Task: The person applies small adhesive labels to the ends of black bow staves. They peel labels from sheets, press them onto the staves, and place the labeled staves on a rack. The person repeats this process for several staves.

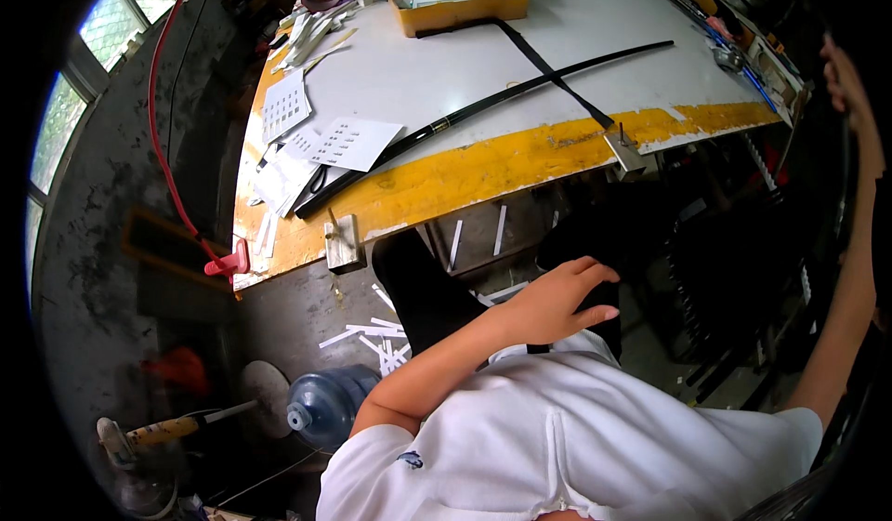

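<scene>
My left hand (569,300) hovers over my lap with its thumb and fingers apart, holding nothing. My right arm reaches out to the far right, where my right hand (841,84) has its fingers curled at the dark rim of the picture. What those fingers hold, if anything, is lost in the dark. In front of me a long, slightly curved black scabbard-like piece (520,89) with a small gold band lies slantwise on the white-topped table (390,65). A flat black strap (530,52) crosses it near its far half.
Wooden blocks with upright pins, one left (344,244) and one right (627,155), sit at the table's yellow front edge. Printed sheets (358,145) lie at left, a yellow box (460,17) at the back. White strips (381,330) and a blue water jug (330,405) are on the floor.
</scene>
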Tool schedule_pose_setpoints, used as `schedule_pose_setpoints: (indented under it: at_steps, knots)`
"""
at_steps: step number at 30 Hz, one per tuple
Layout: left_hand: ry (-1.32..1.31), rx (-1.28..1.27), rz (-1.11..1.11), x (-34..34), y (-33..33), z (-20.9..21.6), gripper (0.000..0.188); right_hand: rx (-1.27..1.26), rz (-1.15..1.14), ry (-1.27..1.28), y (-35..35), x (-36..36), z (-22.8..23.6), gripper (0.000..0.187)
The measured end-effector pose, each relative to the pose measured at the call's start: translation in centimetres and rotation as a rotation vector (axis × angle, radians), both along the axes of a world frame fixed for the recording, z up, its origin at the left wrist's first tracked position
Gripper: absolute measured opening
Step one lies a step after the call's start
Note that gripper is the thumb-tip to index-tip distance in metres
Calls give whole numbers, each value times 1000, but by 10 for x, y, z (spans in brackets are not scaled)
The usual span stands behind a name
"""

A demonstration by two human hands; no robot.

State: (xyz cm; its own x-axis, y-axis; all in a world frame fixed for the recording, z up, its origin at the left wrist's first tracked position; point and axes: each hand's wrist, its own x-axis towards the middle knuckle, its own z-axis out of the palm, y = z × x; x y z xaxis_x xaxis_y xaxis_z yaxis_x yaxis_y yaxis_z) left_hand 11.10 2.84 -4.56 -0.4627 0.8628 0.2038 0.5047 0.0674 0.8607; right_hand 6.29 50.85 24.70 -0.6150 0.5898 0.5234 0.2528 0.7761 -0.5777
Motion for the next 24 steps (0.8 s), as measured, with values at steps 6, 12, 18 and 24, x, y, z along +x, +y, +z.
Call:
schedule_pose_setpoints:
  at_steps: [6,12,18,24]
  knots:
    - [56,-2,79,0,-13,-11,40,257,104,-298,-42,-10,-101,61]
    - [133,-1,183,-7,-12,-5,37,554,400,-444,-61,-27,-135,37]
    - [349,98,455,-24,-17,10,41,626,531,-405,-78,-64,-157,33]
    - [713,51,857,-56,-27,27,46,543,665,-414,-21,-111,-202,29]
